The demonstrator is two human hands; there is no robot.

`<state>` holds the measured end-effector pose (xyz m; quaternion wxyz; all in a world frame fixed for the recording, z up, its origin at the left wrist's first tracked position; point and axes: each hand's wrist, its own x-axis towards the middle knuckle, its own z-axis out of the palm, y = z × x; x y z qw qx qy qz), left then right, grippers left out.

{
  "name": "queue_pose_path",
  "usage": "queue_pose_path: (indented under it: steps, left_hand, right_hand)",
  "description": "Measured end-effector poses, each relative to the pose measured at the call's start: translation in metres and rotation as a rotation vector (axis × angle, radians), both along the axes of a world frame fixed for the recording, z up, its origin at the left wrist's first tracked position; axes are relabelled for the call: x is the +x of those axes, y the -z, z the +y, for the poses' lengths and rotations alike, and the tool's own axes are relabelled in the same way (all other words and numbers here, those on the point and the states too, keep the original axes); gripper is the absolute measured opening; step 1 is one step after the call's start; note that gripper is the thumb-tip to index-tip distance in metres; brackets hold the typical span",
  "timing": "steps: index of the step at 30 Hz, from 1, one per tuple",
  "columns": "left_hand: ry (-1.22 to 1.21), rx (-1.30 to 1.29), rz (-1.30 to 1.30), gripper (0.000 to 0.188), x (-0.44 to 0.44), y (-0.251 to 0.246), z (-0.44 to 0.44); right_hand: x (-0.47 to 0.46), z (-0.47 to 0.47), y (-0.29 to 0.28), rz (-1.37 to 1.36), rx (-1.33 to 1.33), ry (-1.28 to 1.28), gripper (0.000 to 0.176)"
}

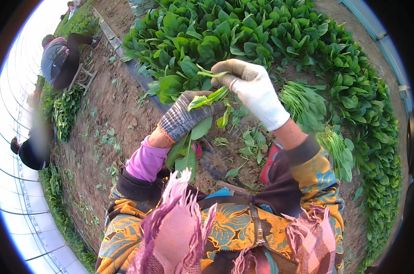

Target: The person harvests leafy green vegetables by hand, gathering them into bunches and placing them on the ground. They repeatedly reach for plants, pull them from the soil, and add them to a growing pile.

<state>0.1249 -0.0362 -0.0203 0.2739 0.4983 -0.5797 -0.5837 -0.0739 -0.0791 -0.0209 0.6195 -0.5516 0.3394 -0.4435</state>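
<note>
In a dark grey knit glove, my left hand (188, 114) is closed around a small bunch of leafy greens (202, 128), likely spinach. The broad leaves hang below the wrist, and the stems point up toward the other hand. My right hand (246, 87), in a white glove with a soiled palm, pinches a thin green stalk (212, 72) between thumb and fingers. It is just above and right of the left hand, close to the bunch's stem ends. A small yellowish leaf (224, 118) dangles between the two hands.
Dense leafy plants (227, 34) grow ahead and along the right. Gathered bundles lie on the soil by my right arm, one farther off (301, 104) and one nearer (337, 150). Loose leaves (253, 140) litter the ground between my red shoes. Other people (58, 60) crouch at left; a stool (83, 77) stands there.
</note>
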Motion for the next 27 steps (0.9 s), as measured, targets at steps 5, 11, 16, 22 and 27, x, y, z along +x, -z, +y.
queue_pose_path:
  steps: [5, 11, 16, 22, 27]
  left_hand:
    - [-0.096, 0.095, 0.063, 0.031, 0.004, -0.005, 0.0]
    - [-0.235, 0.097, 0.212, 0.028, 0.024, -0.012, -0.002]
    - [-0.379, -0.198, 0.007, 0.026, 0.013, -0.007, 0.001]
    - [-0.237, -0.633, -0.248, 0.035, 0.002, -0.011, 0.007]
    - [-0.214, -0.581, -0.192, 0.026, 0.0, -0.009, 0.006]
  right_hand:
    - [-0.012, -0.017, 0.009, -0.044, -0.023, 0.254, 0.014]
    - [-0.044, -0.026, 0.003, 0.684, -0.197, -0.084, 0.027]
    - [-0.024, -0.003, -0.004, -0.015, 0.051, -0.212, 0.044]
    - [0.008, 0.003, -0.003, -0.122, 0.174, -0.2, 0.044]
    - [0.0, 0.003, 0.013, 0.173, 0.02, -0.12, 0.022]
